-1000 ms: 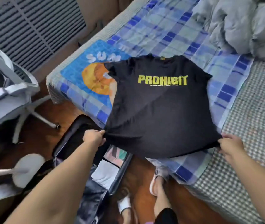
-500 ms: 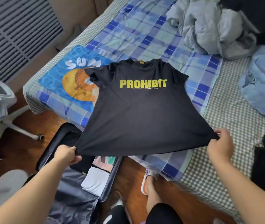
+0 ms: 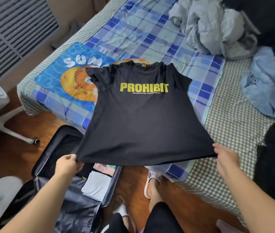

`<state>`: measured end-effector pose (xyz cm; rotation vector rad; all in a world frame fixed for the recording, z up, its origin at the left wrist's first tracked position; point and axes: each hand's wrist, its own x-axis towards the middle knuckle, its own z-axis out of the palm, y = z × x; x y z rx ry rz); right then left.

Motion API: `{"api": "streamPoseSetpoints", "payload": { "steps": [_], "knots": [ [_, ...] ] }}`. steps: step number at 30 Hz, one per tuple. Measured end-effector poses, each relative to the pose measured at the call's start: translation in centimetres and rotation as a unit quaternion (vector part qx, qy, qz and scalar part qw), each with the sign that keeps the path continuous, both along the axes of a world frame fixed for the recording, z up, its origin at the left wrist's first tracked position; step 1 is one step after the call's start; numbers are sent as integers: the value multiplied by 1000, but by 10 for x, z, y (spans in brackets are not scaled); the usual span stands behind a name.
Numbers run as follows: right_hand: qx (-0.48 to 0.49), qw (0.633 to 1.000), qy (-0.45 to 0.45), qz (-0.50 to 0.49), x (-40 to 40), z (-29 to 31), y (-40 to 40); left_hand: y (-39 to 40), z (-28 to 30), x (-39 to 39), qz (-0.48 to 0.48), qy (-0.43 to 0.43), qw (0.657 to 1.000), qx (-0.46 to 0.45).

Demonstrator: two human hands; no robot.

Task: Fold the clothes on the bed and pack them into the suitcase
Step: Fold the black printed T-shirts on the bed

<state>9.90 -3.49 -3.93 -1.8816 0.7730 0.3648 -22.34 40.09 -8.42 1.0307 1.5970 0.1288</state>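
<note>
Our left hand [image 3: 67,163] and right hand [image 3: 225,157] pinch the soft black shirt's [image 3: 141,125] hem corners, stretched over the bed [image 3: 234,125] edge

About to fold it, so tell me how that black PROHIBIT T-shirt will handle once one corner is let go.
The black T-shirt looks floppy: its hem sags between the left hand and the right hand. A freed corner would probably drop over the bed edge. It seems light, since pinches at the corners hold it spread.
</note>
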Motion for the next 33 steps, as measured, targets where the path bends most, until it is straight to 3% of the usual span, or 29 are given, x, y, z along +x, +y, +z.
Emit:
{"api": "streamPoseSetpoints", "payload": {
  "steps": [2,4,7,9,10,11,12,13,18,23,25,28,29,31,33],
  "knots": [
    [-58,998,12,7,-4,-2,-4,-7,-1,-6,-115,75,987,82],
    [-151,988,32,29,-11,1,-7,-13,1,-15,-217,162,951,147],
    [-288,948,92,101,-14,-4,-10,-16,-3,-26,-309,223,913,149],
    [-374,885,175,214,-8,-18,-12,-18,-15,-28,-341,254,900,98],
    [-413,836,223,284,0,-32,-16,-18,-26,-23,-388,247,886,61],
    [-440,784,262,352,9,-44,-16,-19,-24,-16,-480,276,832,27],
    [-447,752,284,393,23,-54,-13,-19,-19,0,-518,290,805,-5],
    [-439,743,288,415,43,-58,-2,-16,-13,25,-484,277,830,-20],
    [-357,791,165,469,188,-47,109,3,1,206,-537,177,815,127],
    [-379,808,-14,451,343,-98,197,6,-53,391,-580,81,775,238],
    [-394,795,-49,459,388,-126,220,9,-94,447,-618,96,723,295],
    [-388,769,-24,507,426,-175,247,27,-160,507,-668,153,597,417],
    [-384,761,-10,523,431,-189,252,34,-175,523,-668,164,582,434],
    [-391,755,-26,525,435,-203,251,47,-201,547,-644,190,603,432],
    [-422,791,-93,434,441,-197,229,54,-219,559,-622,218,637,399]
  ]
}}
